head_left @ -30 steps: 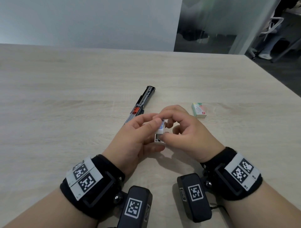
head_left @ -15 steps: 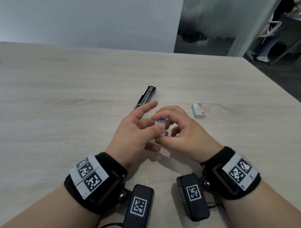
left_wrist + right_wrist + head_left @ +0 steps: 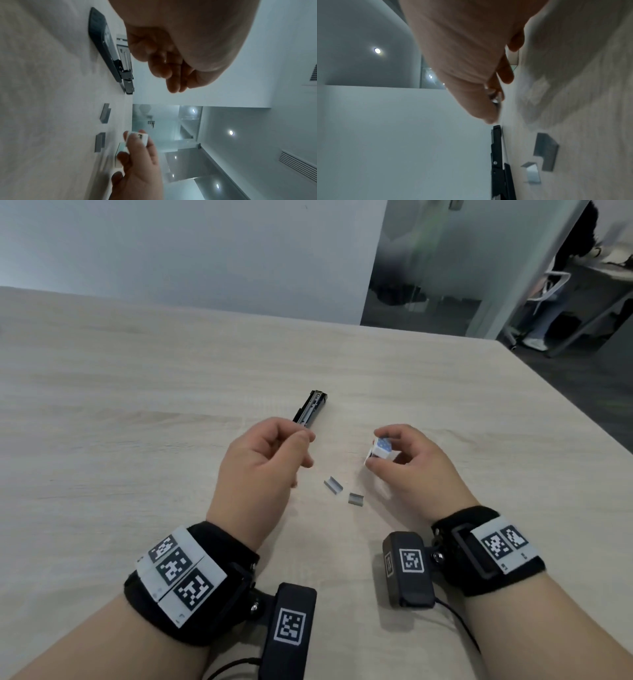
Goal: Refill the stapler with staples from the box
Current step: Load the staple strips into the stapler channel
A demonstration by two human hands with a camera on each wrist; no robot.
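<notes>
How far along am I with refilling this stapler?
Partway. Done: the stapler lies open on the table, and two staple strips are out on the table. In hand: your right hand holds the staple box; your left hand looks empty. Left: load a strip, close the stapler.

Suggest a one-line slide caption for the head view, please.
Right hand holds the staple box; two staple strips lie on the table near the opened stapler.

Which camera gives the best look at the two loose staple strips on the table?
The right wrist view: both staple strips appear large, their folded profile clear. The head view shows them small between the hands, on the table. The left wrist view shows them edge-on, as grey slabs.
</notes>
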